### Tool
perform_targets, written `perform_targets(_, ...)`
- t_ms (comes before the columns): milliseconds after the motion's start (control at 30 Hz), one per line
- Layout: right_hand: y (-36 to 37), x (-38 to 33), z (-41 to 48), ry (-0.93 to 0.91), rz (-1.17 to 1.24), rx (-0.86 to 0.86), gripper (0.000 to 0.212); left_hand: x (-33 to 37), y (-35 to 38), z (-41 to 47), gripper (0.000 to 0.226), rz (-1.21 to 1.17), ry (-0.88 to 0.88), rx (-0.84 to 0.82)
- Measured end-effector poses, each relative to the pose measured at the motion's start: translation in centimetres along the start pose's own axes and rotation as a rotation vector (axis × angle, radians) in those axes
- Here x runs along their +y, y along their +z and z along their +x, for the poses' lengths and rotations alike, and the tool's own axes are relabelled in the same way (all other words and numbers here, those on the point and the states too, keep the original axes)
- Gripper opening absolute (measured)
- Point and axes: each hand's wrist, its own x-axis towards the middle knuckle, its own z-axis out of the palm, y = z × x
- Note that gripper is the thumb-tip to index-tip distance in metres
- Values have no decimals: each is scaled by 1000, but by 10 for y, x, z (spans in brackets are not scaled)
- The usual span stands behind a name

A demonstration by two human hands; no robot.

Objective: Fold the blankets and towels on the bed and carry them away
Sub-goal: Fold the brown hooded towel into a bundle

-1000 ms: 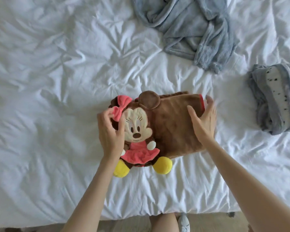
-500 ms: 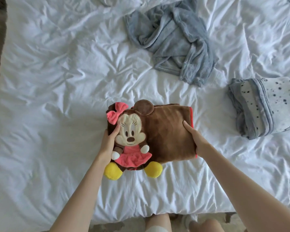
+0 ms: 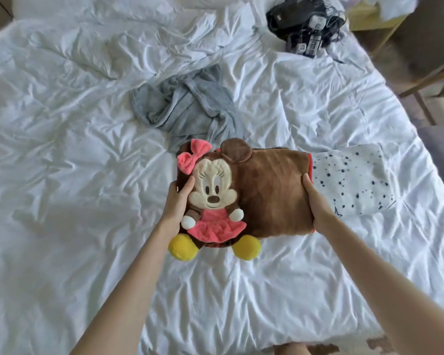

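Both hands grip the folded brown blanket (image 3: 274, 190): my left hand (image 3: 176, 201) curls round the end bearing the plush mouse doll (image 3: 213, 198), my right hand (image 3: 315, 203) round the opposite end. I see it over the bed (image 3: 62, 175), with the crumpled grey towel (image 3: 187, 108) beyond and the spotted blanket (image 3: 351, 180) just beside it on the right.

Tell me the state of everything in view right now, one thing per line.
Brown plush blanket: folded, held at both ends.
Grey blanket: crumpled, unfolded.
Spotted blanket: folded, lying flat.
Black cables: tangled heap.
Left grip: holding the doll end.
Right grip: holding the other end.
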Motion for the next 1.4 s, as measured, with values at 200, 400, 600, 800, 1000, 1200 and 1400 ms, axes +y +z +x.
perform_targets(200,-119,-53,42,-102,-102,65,51,-12,135,4,50,-20,-59,14)
perform_targets(400,-221,-98,97,-163,-173,157,55,-20,256,16,41,15,-16,19)
perform_targets(600,-249,-89,159,-152,-339,130,62,-52,303,41,49,269,45,204)
perform_targets(800,-236,-63,202,-225,-557,185,63,-83,308,77,61,414,34,199)
perform_targets(1000,-233,-57,210,-227,-628,204,60,-86,307,83,63,411,24,169)
perform_targets(1200,-227,-78,182,-540,-595,307,33,-63,285,70,50,391,-22,66)
perform_targets(1400,-180,-113,144,-788,-728,484,46,-28,238,75,43,372,-44,120)
